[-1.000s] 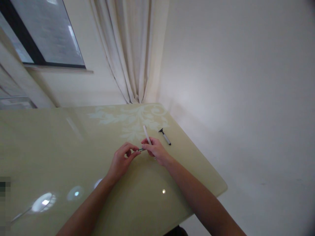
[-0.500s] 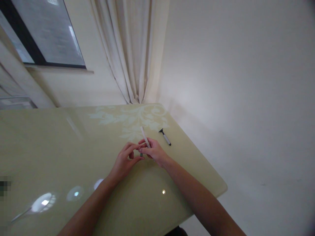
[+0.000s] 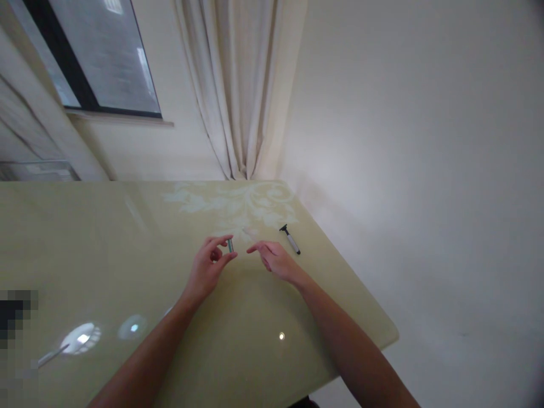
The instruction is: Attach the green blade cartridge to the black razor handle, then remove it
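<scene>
Between the thumb and index fingertips of my left hand (image 3: 208,266) is a small green and dark cylinder (image 3: 230,245), held nearly upright above the table. My right hand (image 3: 274,259) is just to its right, apart from it, with the index finger stretched left and the other fingers curled in. What those curled fingers hold, if anything, is hidden. A faint pale smear lies just beyond this hand, too blurred to name. A razor (image 3: 292,240) with a black head and grey handle lies on the table to the right.
The glossy pale green table (image 3: 127,255) has a white floral pattern near its far edge and a rounded right corner. A curtain (image 3: 233,85) and a window stand behind it, with a wall on the right. Something pixelated is at the left edge.
My hands have moved apart, the left one shifting left with the small cylinder. The white stick that stood out of my right hand is no longer clearly visible. The view has shifted slightly.
</scene>
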`<state>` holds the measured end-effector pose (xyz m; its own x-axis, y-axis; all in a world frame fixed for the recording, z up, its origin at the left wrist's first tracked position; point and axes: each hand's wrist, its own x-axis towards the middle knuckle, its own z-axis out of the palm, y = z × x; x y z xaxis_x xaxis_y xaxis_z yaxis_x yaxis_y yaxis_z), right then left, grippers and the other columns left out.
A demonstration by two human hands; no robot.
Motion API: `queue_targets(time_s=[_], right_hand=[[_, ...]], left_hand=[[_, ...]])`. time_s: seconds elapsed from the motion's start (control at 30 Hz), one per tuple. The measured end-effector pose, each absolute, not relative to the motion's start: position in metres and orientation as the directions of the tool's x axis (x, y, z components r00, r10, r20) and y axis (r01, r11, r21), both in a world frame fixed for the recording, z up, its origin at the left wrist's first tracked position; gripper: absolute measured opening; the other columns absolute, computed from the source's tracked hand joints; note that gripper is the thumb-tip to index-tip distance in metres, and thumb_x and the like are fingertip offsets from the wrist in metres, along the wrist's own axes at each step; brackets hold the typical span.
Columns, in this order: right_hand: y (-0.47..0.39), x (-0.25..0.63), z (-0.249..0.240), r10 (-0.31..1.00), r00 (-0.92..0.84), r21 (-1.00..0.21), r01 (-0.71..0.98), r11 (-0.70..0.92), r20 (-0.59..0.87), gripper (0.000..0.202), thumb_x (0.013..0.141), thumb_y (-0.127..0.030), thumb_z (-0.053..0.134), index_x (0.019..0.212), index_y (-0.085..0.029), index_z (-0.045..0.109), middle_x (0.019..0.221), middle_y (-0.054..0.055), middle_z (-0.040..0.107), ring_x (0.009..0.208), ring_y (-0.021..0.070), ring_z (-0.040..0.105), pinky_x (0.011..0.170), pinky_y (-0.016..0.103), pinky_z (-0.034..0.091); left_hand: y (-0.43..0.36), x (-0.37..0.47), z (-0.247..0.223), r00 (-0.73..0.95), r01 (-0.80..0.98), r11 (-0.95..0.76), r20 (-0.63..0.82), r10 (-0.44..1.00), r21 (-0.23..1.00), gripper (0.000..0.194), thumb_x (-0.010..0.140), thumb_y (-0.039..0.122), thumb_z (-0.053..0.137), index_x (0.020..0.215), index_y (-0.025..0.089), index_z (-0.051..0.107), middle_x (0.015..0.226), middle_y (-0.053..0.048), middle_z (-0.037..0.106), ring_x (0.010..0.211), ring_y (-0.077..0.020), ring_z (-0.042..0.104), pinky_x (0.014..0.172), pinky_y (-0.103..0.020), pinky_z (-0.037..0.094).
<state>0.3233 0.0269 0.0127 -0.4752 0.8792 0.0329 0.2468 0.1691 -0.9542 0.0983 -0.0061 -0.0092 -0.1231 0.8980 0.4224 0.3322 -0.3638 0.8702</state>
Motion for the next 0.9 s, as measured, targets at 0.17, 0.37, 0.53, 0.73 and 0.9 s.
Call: queue_targets(time_s=[0.17,0.37,0.53,0.73,0.9], right_hand=[[0.015,0.315,0.016,0.796,-0.603,-0.945,0.229,0.235,0.051,0.044,0.103,-0.06,0.047,0.092,-0.02,0.064,0.058,-0.006,0.043,0.053,0.0121,0.04,0.054,0.024,0.031],[0.021,0.32,0.017,0.82,-0.572,-0.946,0.256,0.2,0.019,0.047,0.101,-0.062,0.049,0.084,-0.02,0.063,0.054,-0.007,0.038,0.049,0.0115,0.034,0.052,0.024,0.027],[0.023,0.32,0.013,0.789,-0.614,-0.959,0.232,0.164,-0.014,0.047,0.099,-0.062,0.051,0.085,-0.02,0.063,0.051,-0.008,0.038,0.046,0.0106,0.033,0.05,0.024,0.027],[0.025,0.319,0.01,0.771,-0.635,-0.977,0.193,0.092,-0.053,0.046,0.097,-0.064,0.052,0.085,-0.02,0.062,0.052,-0.009,0.035,0.045,0.0102,0.03,0.047,0.023,0.026],[0.026,0.316,0.007,0.795,-0.604,-0.978,0.192,0.078,-0.055,0.049,0.095,-0.068,0.052,0.081,-0.021,0.057,0.052,-0.009,0.033,0.046,0.0104,0.028,0.048,0.023,0.024]], left_hand=[[-0.005,0.097,-0.011,-0.113,0.293,-0.356,0.402,0.909,0.887,0.041,0.079,0.038,0.079,0.117,0.023,0.074,0.094,0.0,0.059,0.059,-0.0083,0.047,0.06,-0.025,0.045],[-0.005,0.095,-0.008,-0.093,0.305,-0.362,0.406,0.909,0.881,0.038,0.081,0.038,0.077,0.117,0.024,0.074,0.093,0.001,0.059,0.059,-0.0085,0.046,0.059,-0.024,0.043],[-0.005,0.094,-0.008,-0.092,0.303,-0.374,0.418,0.904,0.876,0.039,0.079,0.038,0.079,0.116,0.024,0.075,0.092,0.001,0.058,0.058,-0.0083,0.047,0.059,-0.025,0.044],[-0.004,0.094,-0.01,-0.085,0.314,-0.367,0.411,0.908,0.876,0.038,0.08,0.039,0.078,0.115,0.025,0.075,0.092,0.001,0.06,0.059,-0.0088,0.047,0.058,-0.024,0.044],[-0.002,0.094,-0.011,-0.089,0.314,-0.37,0.416,0.905,0.874,0.038,0.079,0.04,0.078,0.114,0.024,0.075,0.092,0.0,0.06,0.059,-0.0093,0.048,0.059,-0.025,0.045]])
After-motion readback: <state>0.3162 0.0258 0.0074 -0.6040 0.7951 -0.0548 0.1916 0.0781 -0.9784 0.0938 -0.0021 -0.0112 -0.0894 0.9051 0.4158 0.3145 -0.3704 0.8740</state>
